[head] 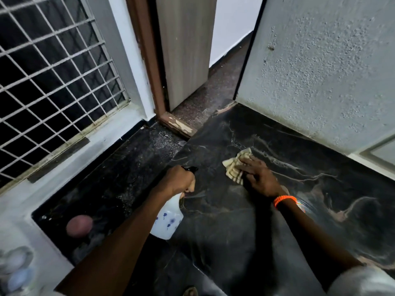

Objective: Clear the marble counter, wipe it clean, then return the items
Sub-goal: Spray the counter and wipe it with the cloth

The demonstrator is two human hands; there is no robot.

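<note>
The desk [245, 221] is a slab of black marble with pale tan and white veins running across it, brightest toward the right side, and its surface looks glossy. It sits in a corner, against a rough grey wall [320, 71].

The right hand [259, 176] lies flat on the desk with its fingers [245, 165] spread open, pressing down a cream cloth [236, 165] with a checked weave. The cloth is crumpled and sticks out past the fingertips, toward the wall. An orange beaded band [285, 200] circles the right wrist.

The left hand [179, 181] is just left of the cloth, its fingers closed around the neck and trigger of a spray bottle [167, 221]. The bottle is white and translucent, with small blue flower prints on its side and a black nozzle [191, 168] pointing toward the cloth. No writing can be read on it.

Left of the bottle, a round pinkish thing [78, 226] rests on a lower dark ledge; it is too blurred to identify. Farther left is a window with a white metal grille [53, 71].
</note>
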